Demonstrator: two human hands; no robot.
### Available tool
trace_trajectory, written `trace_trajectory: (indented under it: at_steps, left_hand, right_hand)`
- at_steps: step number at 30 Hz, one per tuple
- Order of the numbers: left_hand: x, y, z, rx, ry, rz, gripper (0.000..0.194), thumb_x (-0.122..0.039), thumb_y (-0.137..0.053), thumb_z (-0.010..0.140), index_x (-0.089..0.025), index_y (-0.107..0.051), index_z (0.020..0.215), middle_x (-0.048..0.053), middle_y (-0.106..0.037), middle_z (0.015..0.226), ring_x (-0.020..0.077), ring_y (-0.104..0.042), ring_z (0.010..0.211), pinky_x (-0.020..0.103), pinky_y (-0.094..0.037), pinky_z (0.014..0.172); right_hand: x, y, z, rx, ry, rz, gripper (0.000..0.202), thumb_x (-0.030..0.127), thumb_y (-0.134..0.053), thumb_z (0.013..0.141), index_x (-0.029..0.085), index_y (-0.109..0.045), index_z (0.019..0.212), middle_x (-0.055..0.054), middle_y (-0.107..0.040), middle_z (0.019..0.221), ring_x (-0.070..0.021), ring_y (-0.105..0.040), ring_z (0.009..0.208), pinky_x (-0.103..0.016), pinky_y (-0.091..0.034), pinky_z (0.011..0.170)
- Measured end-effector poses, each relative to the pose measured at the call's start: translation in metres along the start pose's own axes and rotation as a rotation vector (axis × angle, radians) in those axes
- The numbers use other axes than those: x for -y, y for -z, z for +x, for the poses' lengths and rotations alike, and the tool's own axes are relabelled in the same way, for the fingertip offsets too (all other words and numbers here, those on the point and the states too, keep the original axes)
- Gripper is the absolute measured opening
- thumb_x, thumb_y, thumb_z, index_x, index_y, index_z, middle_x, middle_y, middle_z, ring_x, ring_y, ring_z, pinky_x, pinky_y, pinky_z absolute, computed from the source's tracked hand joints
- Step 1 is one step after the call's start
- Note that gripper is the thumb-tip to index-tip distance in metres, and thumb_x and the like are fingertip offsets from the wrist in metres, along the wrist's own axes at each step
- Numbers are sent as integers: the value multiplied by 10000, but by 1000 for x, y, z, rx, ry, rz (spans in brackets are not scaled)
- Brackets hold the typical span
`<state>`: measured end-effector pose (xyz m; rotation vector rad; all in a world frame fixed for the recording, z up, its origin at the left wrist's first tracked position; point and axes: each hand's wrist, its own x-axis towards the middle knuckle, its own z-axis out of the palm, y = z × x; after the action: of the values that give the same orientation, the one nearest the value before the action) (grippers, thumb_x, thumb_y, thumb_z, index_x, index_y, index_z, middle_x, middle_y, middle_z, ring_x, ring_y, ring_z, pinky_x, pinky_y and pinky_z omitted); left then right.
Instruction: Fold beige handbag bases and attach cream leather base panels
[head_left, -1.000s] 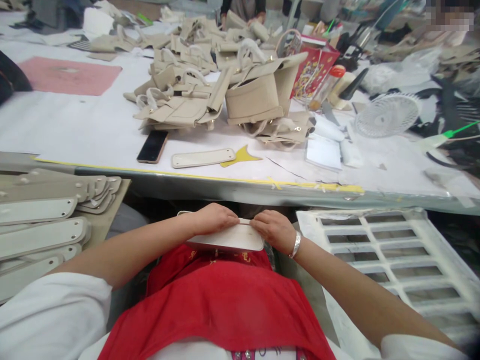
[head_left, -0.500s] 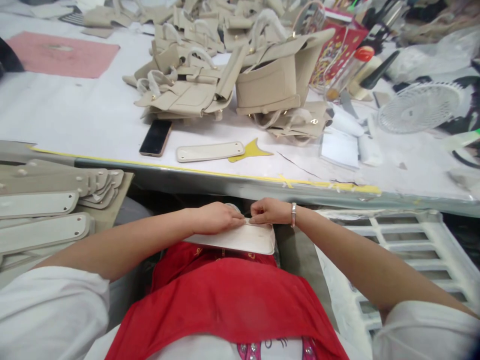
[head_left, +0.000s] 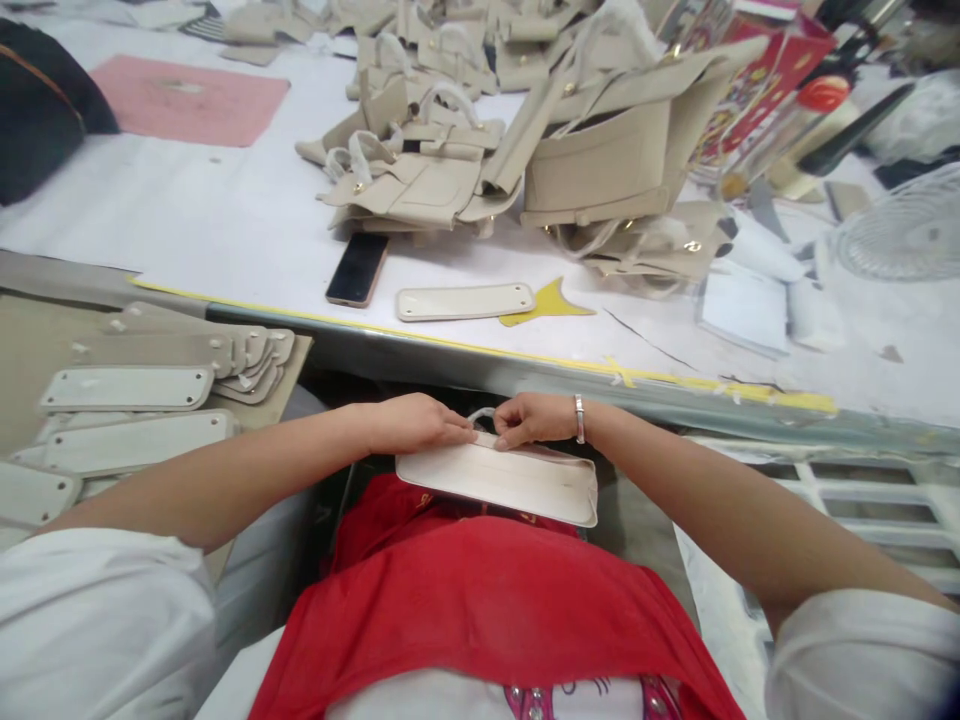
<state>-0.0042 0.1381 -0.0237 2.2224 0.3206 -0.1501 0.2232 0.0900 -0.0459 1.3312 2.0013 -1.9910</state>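
A cream handbag (head_left: 499, 478) rests across my lap, its long, flat bottom panel facing up toward me. My left hand (head_left: 420, 424) grips its far edge, fingers held together along the rim. Close beside it, my right hand (head_left: 534, 420) is closed in a pinch on the same edge; what lies under its fingertips is hidden. A pale, wrapped handle (head_left: 481, 414) shows between the two hands. Beneath the bag is a red apron (head_left: 420, 610).
On the table (head_left: 247, 220) ahead lie a phone (head_left: 358, 270), an oblong cream panel (head_left: 461, 302), a yellow scrap (head_left: 551, 302) and a pile of beige handbags (head_left: 600, 165). More oblong panels (head_left: 142, 440) are stacked at left. A slatted white rack (head_left: 862, 520) stands at right.
The view has swung left, so everything sits farther right. The bag has shifted slightly relative to my hands, exposing more of its left end. Both hands remain at its far edge.
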Motion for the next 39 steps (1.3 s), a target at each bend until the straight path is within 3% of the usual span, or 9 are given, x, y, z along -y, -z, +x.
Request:
trace_trajectory:
  at_steps: [7, 13, 16, 21, 23, 26, 30, 34, 39]
  left_hand:
    - [22, 3, -33, -39, -37, 202, 397, -117, -490, 761, -269, -603, 1109, 17, -575, 1207, 150, -582, 1014, 186, -419, 862]
    - [12, -3, -40, 4, -25, 567, 429, -137, -439, 812, -224, -500, 1227, 77, -570, 1196, 178, -616, 893, 235, -465, 727]
    - [2, -11, -40, 5, 8, 729, 415, -135, -402, 837, -167, -468, 1245, 124, -529, 1240, 191, -605, 892, 272, -467, 720]
    - [-7, -21, -41, -91, -19, 809, 374, -136, -410, 848, -120, -497, 1212, 142, -514, 1256, 235, -492, 1124, 344, -422, 895]
    - [-14, -27, -38, -180, -34, 753, 337, -184, -407, 871, -115, -526, 1178, 137, -524, 1247, 240, -461, 1165, 374, -377, 964]
    - [-31, -46, -29, -315, -87, 577, 360, -315, -416, 893, -108, -525, 1167, 124, -531, 1240, 211, -471, 1152, 346, -356, 998]
    - [-50, -82, -14, -381, -118, 470, 322, -350, -486, 862, -124, -561, 1080, 95, -615, 1099, 205, -547, 1021, 331, -440, 898]
    - [-51, -106, -9, -532, -153, 515, 199, -254, -451, 880, -168, -629, 856, 54, -649, 1038, 213, -560, 1007, 360, -456, 869]
    - [-47, -113, -15, -548, -220, 624, 178, -188, -453, 870, -154, -628, 884, 67, -628, 1102, 225, -525, 1089, 379, -443, 915]
  right_hand:
    - [22, -4, 34, -28, 74, -94, 354, 467, -606, 679, 155, -447, 625, 62, -391, 549, -69, -331, 536, -206, -271, 503]
    - [37, -12, 55, -107, 124, -193, 299, 411, -580, 689, 163, -431, 611, 57, -399, 547, -75, -339, 539, -211, -275, 509]
    - [31, -12, 32, -148, 74, -254, 274, 387, -564, 704, 165, -429, 621, 54, -409, 555, -79, -344, 545, -214, -270, 511]
    - [10, -14, -40, -272, -114, -314, 273, 365, -571, 722, 161, -435, 603, 47, -413, 548, -81, -349, 543, -217, -267, 513]
    - [5, -29, -69, -447, -132, -355, 259, 372, -564, 750, 158, -487, 626, 32, -462, 566, -88, -383, 543, -222, -283, 516]
    - [-2, -72, -101, -772, 6, -441, 249, 395, -521, 821, 159, -581, 768, -20, -578, 723, -120, -494, 659, -236, -363, 611]
    - [-21, -138, -110, -1065, 142, -716, 220, 350, -542, 837, 179, -599, 962, -55, -631, 896, -172, -544, 874, -349, -354, 899]
    - [-40, -172, -102, -1227, 189, -822, 118, 207, -508, 857, 211, -611, 914, -12, -651, 882, -142, -557, 897, -384, -260, 1018]
    - [-44, -176, -100, -1255, 225, -865, 145, 180, -487, 853, 228, -613, 906, 4, -656, 888, -136, -556, 914, -366, -243, 1032]
